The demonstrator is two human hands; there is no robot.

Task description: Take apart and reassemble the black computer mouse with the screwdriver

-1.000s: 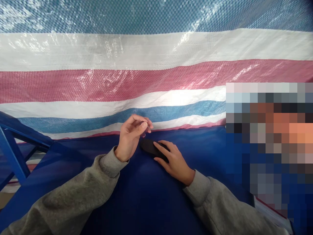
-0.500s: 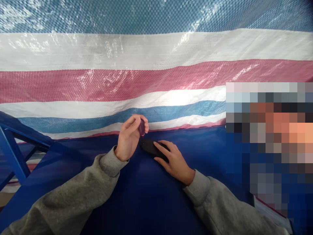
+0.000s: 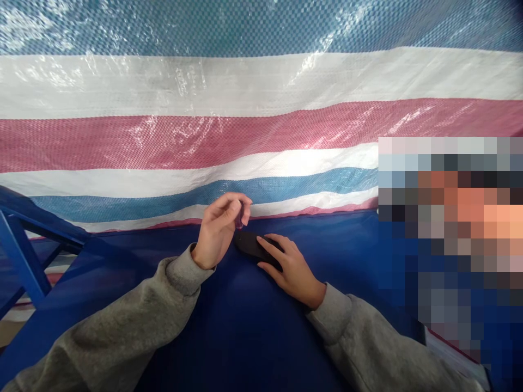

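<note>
My left hand is raised just above the blue surface, its thumb and fingers closed on a small, dark purple, shiny piece. Most of that piece is covered by the fingers, so its kind cannot be made out. Close to its lower right lies a smooth black oblong object with rounded ends, flat on the blue surface. My right hand grips the right end of this black object, with the thumb on the near side and the fingers over the top and far side.
Behind the surface hangs a striped woven plastic sheet in blue, white and red. A blue metal frame stands at the left. Blurred blocks hide the right side, and a pale edge with a red line shows below them.
My left hand has turned slightly and its fingers have shifted a little to the right, so less of the purple piece shows. My right hand and the black object stay put.
</note>
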